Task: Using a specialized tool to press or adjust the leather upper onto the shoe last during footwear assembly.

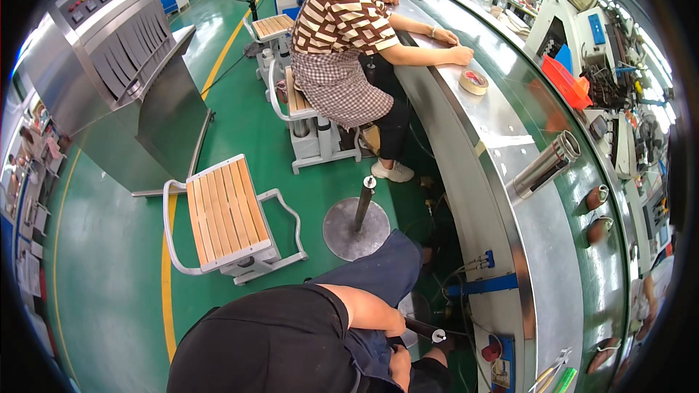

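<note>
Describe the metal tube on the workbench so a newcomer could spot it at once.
Follow the long curved steel workbench to its middle. The shiny steel tube lies tilted by the green belt, open end up-right. The tape roll is flat and tan; the tube is long and silvery.

One bare forearm (364,311) angles down from the dark short sleeve across the lap, its hand (400,365) low between the thighs, fingers curled; which hand it is cannot be told.

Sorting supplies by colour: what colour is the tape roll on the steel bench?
Tan, with a reddish core; the tape roll shows in the head view.
</note>
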